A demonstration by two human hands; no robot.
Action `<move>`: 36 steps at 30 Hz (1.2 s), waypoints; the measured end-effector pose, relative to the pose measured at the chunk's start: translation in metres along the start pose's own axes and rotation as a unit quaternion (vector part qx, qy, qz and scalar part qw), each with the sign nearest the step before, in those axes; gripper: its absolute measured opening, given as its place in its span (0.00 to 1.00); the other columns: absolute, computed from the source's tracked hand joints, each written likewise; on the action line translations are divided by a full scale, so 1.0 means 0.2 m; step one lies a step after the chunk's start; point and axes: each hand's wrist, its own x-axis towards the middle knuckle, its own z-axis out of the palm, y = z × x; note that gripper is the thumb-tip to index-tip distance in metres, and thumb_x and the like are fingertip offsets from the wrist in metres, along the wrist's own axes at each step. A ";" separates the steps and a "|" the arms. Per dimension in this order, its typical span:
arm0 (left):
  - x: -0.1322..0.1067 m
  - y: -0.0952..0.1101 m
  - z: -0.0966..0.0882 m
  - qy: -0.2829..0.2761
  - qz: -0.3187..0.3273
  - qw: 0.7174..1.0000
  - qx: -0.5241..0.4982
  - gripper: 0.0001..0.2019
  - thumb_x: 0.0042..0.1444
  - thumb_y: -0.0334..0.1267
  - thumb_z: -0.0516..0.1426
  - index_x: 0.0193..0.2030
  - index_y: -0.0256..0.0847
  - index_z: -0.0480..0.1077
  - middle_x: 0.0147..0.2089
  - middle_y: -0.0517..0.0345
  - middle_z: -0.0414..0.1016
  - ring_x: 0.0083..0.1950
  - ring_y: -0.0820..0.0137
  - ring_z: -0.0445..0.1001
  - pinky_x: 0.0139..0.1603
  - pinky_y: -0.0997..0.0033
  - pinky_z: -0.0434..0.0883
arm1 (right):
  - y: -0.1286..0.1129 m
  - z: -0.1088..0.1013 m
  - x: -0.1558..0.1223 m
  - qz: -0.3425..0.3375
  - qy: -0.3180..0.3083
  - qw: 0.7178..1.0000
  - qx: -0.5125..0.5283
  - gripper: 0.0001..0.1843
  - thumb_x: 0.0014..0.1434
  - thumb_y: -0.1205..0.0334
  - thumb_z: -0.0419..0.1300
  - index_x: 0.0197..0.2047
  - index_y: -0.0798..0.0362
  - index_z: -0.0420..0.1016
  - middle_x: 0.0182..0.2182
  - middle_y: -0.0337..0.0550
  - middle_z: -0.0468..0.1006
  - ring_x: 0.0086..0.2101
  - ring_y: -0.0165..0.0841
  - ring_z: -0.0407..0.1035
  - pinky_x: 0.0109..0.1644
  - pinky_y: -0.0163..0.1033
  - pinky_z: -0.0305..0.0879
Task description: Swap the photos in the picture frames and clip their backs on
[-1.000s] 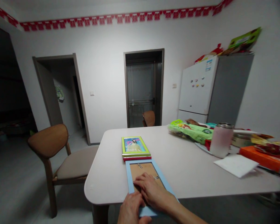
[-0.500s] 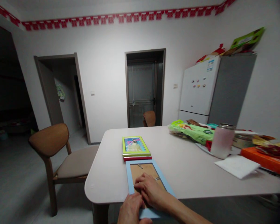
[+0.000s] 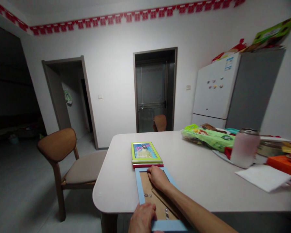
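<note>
Two hands are on the blue frame (image 3: 138, 184), which lies face down on the table (image 3: 106, 191) at lower centre, its near end jutting past the table's edge. Your left hand (image 3: 142, 219) is closed on that near end, at the bottom of the view. Your right hand (image 3: 157, 178) lies on the backing board (image 3: 157, 202) by the frame's far end, with your right arm crossing in from the lower right; you can't tell from this view whether it is gripping the board or only pressing on it. Two metal clips (image 3: 147, 195) show on the board, and a brown strut (image 3: 165, 204) runs diagonally across it.

Just past the far end, a red frame (image 3: 147, 165) sits beneath a green frame (image 3: 144, 152), which lies face up and shows a picture of a person. Farther right on the table are a green bag (image 3: 206, 137) on a plate (image 3: 220, 156), a pink bottle (image 3: 244, 149), a white sheet (image 3: 264, 177) and an orange box (image 3: 283, 166). A fridge (image 3: 215, 84) stands at upper right, with packages (image 3: 271, 34) on top. A chair (image 3: 57, 145) stands at left of the table, and another chair (image 3: 160, 123) shows through the doorway (image 3: 155, 90) at upper centre.
</note>
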 end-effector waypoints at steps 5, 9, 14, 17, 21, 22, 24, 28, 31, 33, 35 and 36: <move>0.00 0.06 -0.03 -0.005 -0.029 1.000 0.003 0.23 0.31 0.29 0.62 0.39 0.36 0.67 0.45 0.48 0.69 0.48 0.59 0.64 0.51 0.61 0.59 | -0.01 0.03 -0.01 0.003 0.011 1.000 0.007 0.12 0.51 0.64 0.48 0.30 0.54 0.73 0.32 0.48 0.75 0.35 0.33 0.67 0.36 0.33 0.55; 0.00 0.11 -0.06 -0.025 -0.047 0.999 0.001 0.26 0.31 0.28 0.62 0.43 0.34 0.65 0.43 0.47 0.70 0.46 0.59 0.65 0.49 0.62 0.61 | 0.04 0.04 0.04 0.038 0.013 0.999 0.022 0.09 0.48 0.64 0.51 0.27 0.55 0.72 0.28 0.47 0.76 0.31 0.33 0.68 0.31 0.34 0.54; -0.01 0.09 -0.07 -0.027 -0.066 0.997 0.004 0.28 0.32 0.29 0.61 0.46 0.36 0.63 0.44 0.49 0.69 0.48 0.59 0.64 0.51 0.61 0.59 | 0.05 0.05 0.08 0.069 0.033 0.995 0.057 0.08 0.46 0.64 0.53 0.27 0.58 0.71 0.27 0.51 0.75 0.30 0.35 0.67 0.30 0.35 0.54; 0.01 0.06 -0.03 -0.042 -0.061 0.997 0.011 0.28 0.34 0.31 0.61 0.46 0.39 0.63 0.49 0.47 0.67 0.53 0.57 0.61 0.56 0.54 0.52 | 0.04 0.01 0.06 0.056 0.039 0.993 0.096 0.12 0.50 0.61 0.49 0.24 0.58 0.70 0.24 0.48 0.74 0.26 0.32 0.66 0.29 0.34 0.54; 0.05 0.06 0.05 -0.070 -0.046 0.996 0.032 0.24 0.33 0.30 0.61 0.42 0.37 0.66 0.57 0.40 0.57 0.58 0.50 0.51 0.57 0.42 0.40 | 0.10 -0.11 -0.03 0.016 0.034 0.987 0.155 0.18 0.53 0.56 0.45 0.22 0.56 0.70 0.21 0.42 0.73 0.25 0.29 0.65 0.29 0.33 0.56; 0.06 0.07 0.06 -0.076 -0.043 0.996 0.031 0.25 0.33 0.29 0.61 0.43 0.36 0.65 0.57 0.39 0.56 0.59 0.50 0.50 0.57 0.43 0.40 | 0.14 -0.14 -0.07 0.006 0.031 0.986 0.164 0.18 0.52 0.55 0.45 0.23 0.55 0.70 0.22 0.41 0.73 0.25 0.29 0.65 0.30 0.32 0.57; 0.07 0.11 0.04 -0.080 -0.039 0.996 0.016 0.28 0.33 0.26 0.59 0.47 0.34 0.63 0.57 0.38 0.56 0.59 0.52 0.50 0.58 0.47 0.41 | 0.22 -0.22 -0.14 0.004 0.033 0.979 0.203 0.17 0.52 0.55 0.46 0.27 0.55 0.71 0.25 0.41 0.74 0.27 0.29 0.66 0.31 0.32 0.58; 0.07 0.24 -0.08 0.007 -0.031 0.999 -0.044 0.26 0.34 0.26 0.55 0.46 0.36 0.62 0.53 0.45 0.61 0.55 0.56 0.57 0.57 0.54 0.49 | 0.31 -0.31 -0.33 0.135 0.083 0.901 0.404 0.18 0.48 0.51 0.49 0.34 0.55 0.70 0.28 0.43 0.74 0.27 0.31 0.67 0.30 0.33 0.61; 0.08 0.38 -0.13 0.114 -0.033 0.981 -0.156 0.17 0.42 0.30 0.52 0.43 0.38 0.62 0.49 0.50 0.65 0.50 0.62 0.63 0.51 0.63 0.58 | 0.21 -0.28 -0.48 0.183 0.029 0.814 0.551 0.21 0.48 0.48 0.49 0.36 0.54 0.70 0.27 0.44 0.74 0.26 0.31 0.68 0.28 0.34 0.62; 0.11 0.46 -0.11 0.161 -0.039 0.950 -0.263 0.12 0.46 0.33 0.50 0.40 0.39 0.62 0.51 0.51 0.64 0.51 0.63 0.62 0.50 0.66 0.60 | 0.10 -0.23 -0.55 0.174 -0.053 0.754 0.631 0.24 0.49 0.45 0.47 0.40 0.53 0.68 0.28 0.44 0.75 0.26 0.32 0.69 0.29 0.36 0.64; 0.14 0.53 -0.07 0.178 -0.040 0.917 -0.354 0.08 0.46 0.35 0.51 0.35 0.40 0.62 0.54 0.51 0.61 0.54 0.63 0.60 0.51 0.69 0.59 | 0.01 -0.20 -0.59 0.157 -0.043 0.690 0.705 0.24 0.49 0.46 0.48 0.44 0.52 0.66 0.33 0.45 0.75 0.31 0.33 0.70 0.33 0.37 0.65; 0.17 0.55 -0.06 0.179 -0.038 0.904 -0.387 0.07 0.45 0.34 0.52 0.33 0.40 0.62 0.54 0.51 0.61 0.54 0.63 0.59 0.51 0.70 0.59 | -0.01 -0.19 -0.59 0.155 -0.014 0.668 0.728 0.24 0.49 0.47 0.49 0.45 0.52 0.64 0.35 0.44 0.74 0.33 0.34 0.69 0.35 0.37 0.66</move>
